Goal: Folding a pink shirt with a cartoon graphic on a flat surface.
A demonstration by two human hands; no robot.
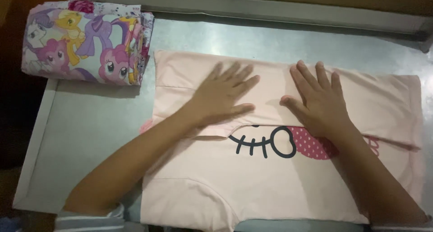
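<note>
I held my left hand (223,96) and right hand (318,101) flat, fingers spread, on the folded pink shirt (270,169); uneven pressure risked creasing the fold.

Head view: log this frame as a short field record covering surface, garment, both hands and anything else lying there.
surface: grey metal table
garment: pale pink cotton shirt with a dark cartoon print, lying flat, upper part folded down over it
left hand: left hand, palm flat on the folded part, fingers spread
right hand: right hand, palm flat on the same fold, fingers spread
other: folded cartoon-pony patterned cloth stack at the far left corner, apart from the shirt
</note>
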